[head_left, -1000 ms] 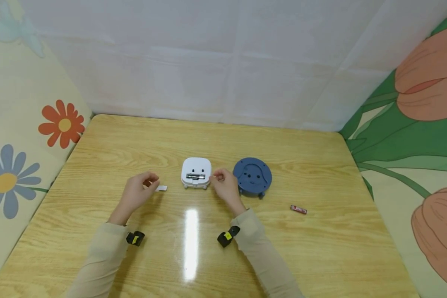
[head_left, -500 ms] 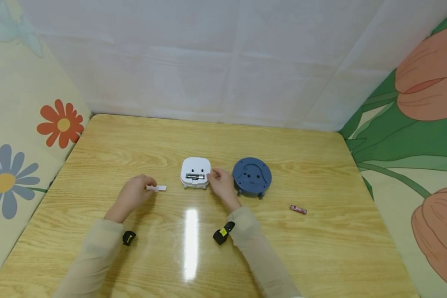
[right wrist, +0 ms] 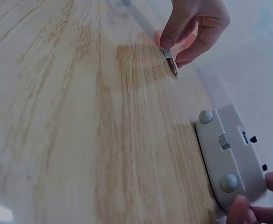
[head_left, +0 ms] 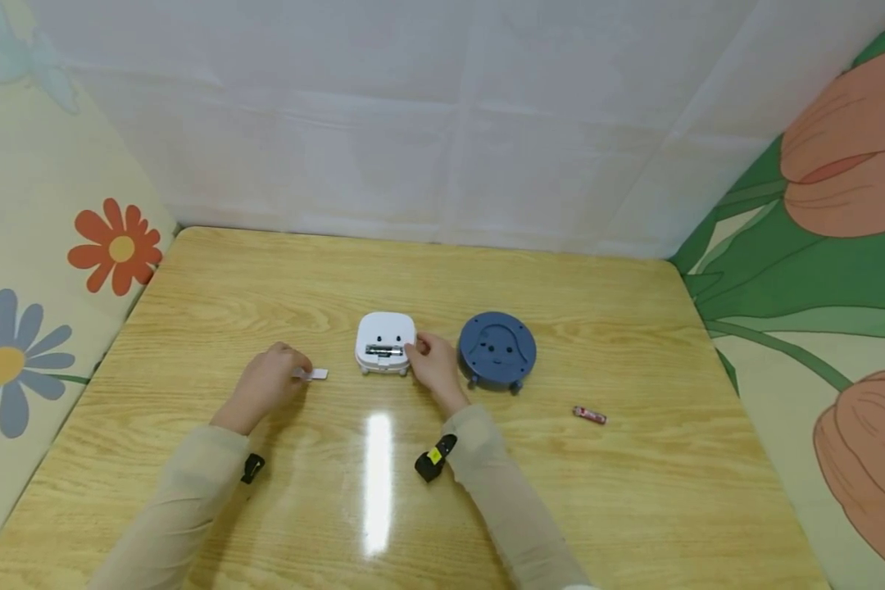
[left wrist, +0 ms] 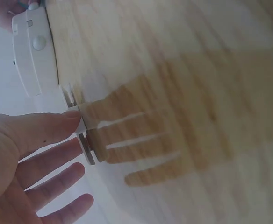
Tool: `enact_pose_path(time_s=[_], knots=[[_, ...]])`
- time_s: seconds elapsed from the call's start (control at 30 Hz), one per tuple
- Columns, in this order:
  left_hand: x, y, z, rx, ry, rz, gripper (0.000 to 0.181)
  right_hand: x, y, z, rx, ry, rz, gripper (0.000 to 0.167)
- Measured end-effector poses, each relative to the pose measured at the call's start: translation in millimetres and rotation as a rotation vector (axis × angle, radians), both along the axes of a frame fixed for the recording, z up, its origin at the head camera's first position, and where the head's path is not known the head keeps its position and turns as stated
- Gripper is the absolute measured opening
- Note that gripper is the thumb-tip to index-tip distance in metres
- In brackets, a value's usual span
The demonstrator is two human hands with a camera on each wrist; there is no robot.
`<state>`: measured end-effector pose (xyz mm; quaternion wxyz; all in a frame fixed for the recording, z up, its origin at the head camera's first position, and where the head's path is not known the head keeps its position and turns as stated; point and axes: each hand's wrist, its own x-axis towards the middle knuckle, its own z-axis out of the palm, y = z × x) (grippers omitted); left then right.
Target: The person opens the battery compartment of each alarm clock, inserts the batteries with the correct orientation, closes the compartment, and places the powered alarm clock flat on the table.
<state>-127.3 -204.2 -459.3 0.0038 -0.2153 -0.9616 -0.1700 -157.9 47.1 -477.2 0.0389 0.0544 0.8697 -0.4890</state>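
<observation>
My left hand (head_left: 267, 387) pinches a small white battery cover (head_left: 317, 374) low over the table; in the left wrist view the thumb is on the cover (left wrist: 89, 147) and the other fingers spread behind it. To the right sits a white clock-like device (head_left: 386, 327) on two ball feet, two black knobs facing up. In its uncovered slot lies what looks like a battery (head_left: 383, 351). My right hand (head_left: 440, 370) grips the device's right edge with thumb and fingers. The right wrist view shows the device's front side (right wrist: 230, 154) and only some fingertips.
A round dark blue device (head_left: 497, 348) with small feet stands just right of my right hand. Farther right lies a loose red battery (head_left: 589, 415). A white cloth wall (head_left: 442, 123) rises behind the wooden table (head_left: 634, 492).
My left fingers have come down onto the battery cover and pinch it. The right hand has moved slightly left and closed onto the white device's edge. The red battery lies still.
</observation>
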Motion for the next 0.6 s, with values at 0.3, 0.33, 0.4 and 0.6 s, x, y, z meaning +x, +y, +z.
enact_pose_path(time_s=[0.3,0.33,0.4,0.6], knots=[[-2.3,1.9,0.9,-0.042,0.037,-0.016,0.007,0.4,-1.6,-2.0,0.0,0.02,-0.013,0.034],[-2.6,2.2,1.3,-0.05,0.041,-0.021,0.007,0.5,-1.9,-1.9,-0.025,0.008,-0.016,0.034],[-3.6,2.3,1.6,-0.068,0.051,-0.032,0.006,0.7,-2.6,-2.1,-0.079,-0.02,-0.022,0.035],[-5.3,1.5,1.5,-0.108,0.065,-0.057,0.008,0.7,-3.0,-2.9,-0.133,-0.064,-0.025,0.038]])
